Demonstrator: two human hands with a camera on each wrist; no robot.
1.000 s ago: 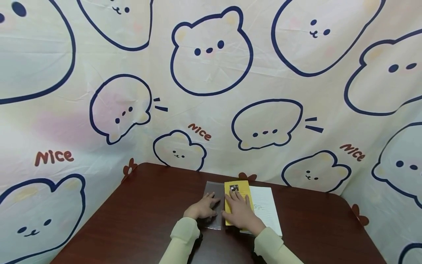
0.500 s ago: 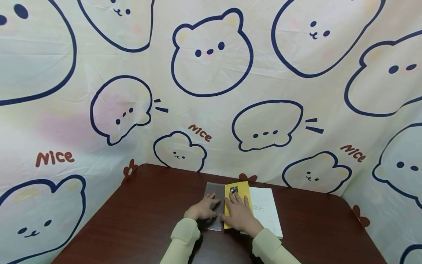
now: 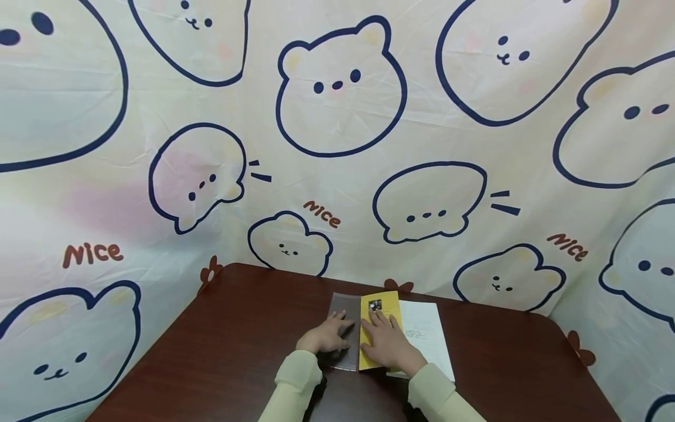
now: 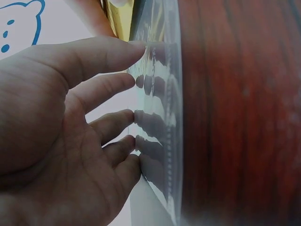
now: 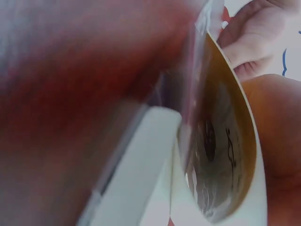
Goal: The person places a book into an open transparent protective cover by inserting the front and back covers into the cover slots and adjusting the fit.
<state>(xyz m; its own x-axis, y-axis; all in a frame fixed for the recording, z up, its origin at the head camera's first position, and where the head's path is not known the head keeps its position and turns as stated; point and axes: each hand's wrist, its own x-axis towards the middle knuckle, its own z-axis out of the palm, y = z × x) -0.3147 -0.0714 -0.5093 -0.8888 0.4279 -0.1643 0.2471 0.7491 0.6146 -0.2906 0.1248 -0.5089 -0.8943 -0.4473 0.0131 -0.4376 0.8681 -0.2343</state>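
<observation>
In the head view, my left hand [image 3: 328, 335] rests with spread fingers on a clear plastic sheet [image 3: 343, 303] lying beside a yellow cover flap [image 3: 391, 298]. The left wrist view shows its fingertips touching the glossy plastic. My right hand [image 3: 391, 344] lies over the yellow flap with fingers extended, partly covering the small dark picture on it. White pages [image 3: 428, 328] with faint writing extend to the right of the flap. In the right wrist view, the yellow flap [image 5: 249, 122] bows up beside the clear plastic [image 5: 195, 70], with the right hand behind it.
A dark reddish-brown table [image 3: 237, 334] lies under the book. Behind it and at both sides hangs a pale cloth [image 3: 337, 117] printed with cartoon bears, meeting the table's back edge.
The yellow flap's lower edge has shifted slightly toward the person, and the gap between flap and plastic has narrowed. The right hand has shifted a little; the left hand stays on the plastic.
</observation>
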